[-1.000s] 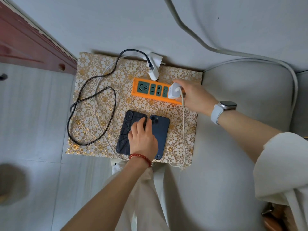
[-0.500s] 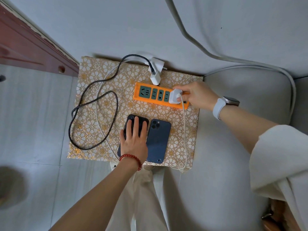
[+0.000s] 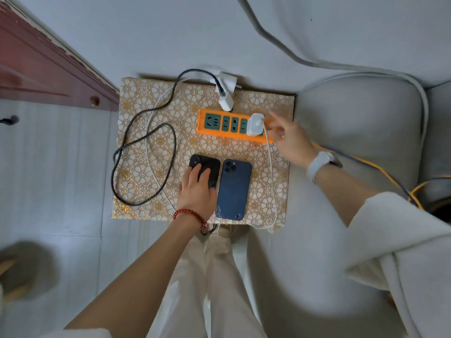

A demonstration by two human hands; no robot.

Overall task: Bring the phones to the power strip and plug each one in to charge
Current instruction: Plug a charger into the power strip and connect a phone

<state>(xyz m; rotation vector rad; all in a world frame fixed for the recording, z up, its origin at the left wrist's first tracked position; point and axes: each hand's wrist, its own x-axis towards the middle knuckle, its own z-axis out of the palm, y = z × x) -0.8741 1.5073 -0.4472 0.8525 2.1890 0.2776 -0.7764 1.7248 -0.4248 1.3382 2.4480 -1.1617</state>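
Head view. Left hand (image 3: 197, 191) lies flat, fingers straight, pressing on the black phone (image 3: 207, 170); it grips nothing. Right hand (image 3: 290, 140) is released, fingers loosely spread, beside the right end of the orange power strip (image 3: 227, 128), apart from the white charger (image 3: 255, 124) plugged in there. Blue phone (image 3: 233, 190) lies face down just beside the black one, long axes running toward the strip, cameras at the far end. All rest on the patterned tabletop (image 3: 146, 118).
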